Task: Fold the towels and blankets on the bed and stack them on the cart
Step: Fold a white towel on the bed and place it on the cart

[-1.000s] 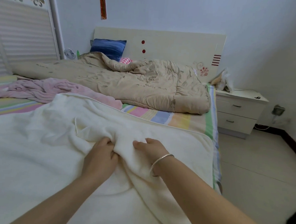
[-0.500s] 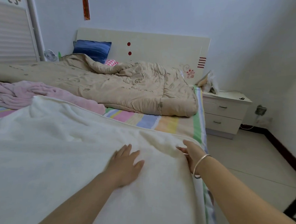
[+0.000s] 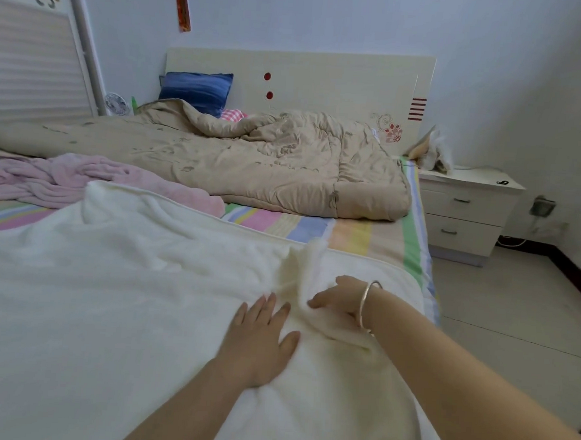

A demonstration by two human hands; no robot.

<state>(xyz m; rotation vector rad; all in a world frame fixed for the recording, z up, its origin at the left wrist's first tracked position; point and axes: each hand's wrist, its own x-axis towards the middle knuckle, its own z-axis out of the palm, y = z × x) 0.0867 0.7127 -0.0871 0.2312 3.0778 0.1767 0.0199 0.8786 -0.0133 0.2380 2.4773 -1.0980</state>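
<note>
Cloth fills the head view: a white blanket (image 3: pixel 141 295) spread over the near half of the bed (image 3: pixel 349 230), lying under both hands. The left hand (image 3: pixel 258 337) lies flat on it, fingers straight and spread, pressing it down. Just right of that, almost touching, the right hand (image 3: pixel 338 301) pinches a raised ridge of the same blanket. Its thumb shows, and the ridge runs up and away from the grip toward the far edge.

I judge this to be the squaring-up before a first fold, with one hand anchoring while the other draws out slack. The next move calls for pulling that ridge flat toward the bed's right side, then finding a corner to carry across. Beyond the grip and to its left lies a pink towel (image 3: pixel 80 179), crumpled and unfolded. Further beyond is a beige quilt (image 3: pixel 251 163), rumpled too. Most of the task looks undone.

The right fingers sit behind the ridge, so I read the pinch from the thumb and the lifted cloth. The frame cuts off the blanket's near and left edges. No cart shows anywhere.
</note>
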